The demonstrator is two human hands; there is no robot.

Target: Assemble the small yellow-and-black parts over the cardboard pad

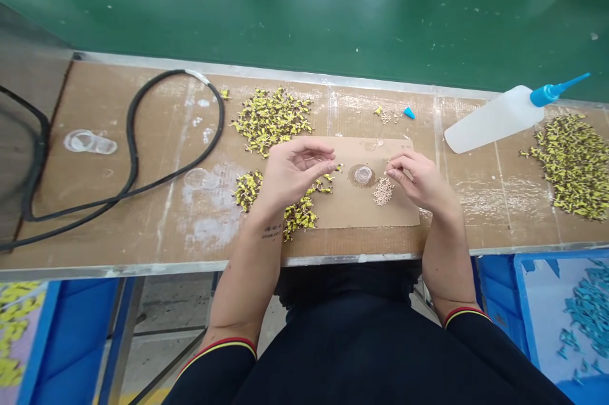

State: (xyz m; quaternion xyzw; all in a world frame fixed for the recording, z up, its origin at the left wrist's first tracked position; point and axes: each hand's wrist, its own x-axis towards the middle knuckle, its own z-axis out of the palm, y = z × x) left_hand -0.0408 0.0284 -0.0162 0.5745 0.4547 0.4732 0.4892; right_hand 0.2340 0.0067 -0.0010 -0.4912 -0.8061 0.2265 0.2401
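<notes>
My left hand is over the left part of a cardboard sheet, beside small yellow-and-black pieces. Its thumb and fingers are bent toward each other with a gap between them, and nothing shows in it. Thumb and forefinger of my right hand are pinched together above the sheet's right side; whatever they hold is too small to name. Between the hands sits a small clear round dish on the sheet. A little pile of pale tiny pieces lies next to it, close to my right fingertips.
Yellow piles lie behind my left hand and at the far right. A white bottle with a blue nozzle lies back right, a blue cap behind the sheet. A black cable loops left. Blue bins stand below the table.
</notes>
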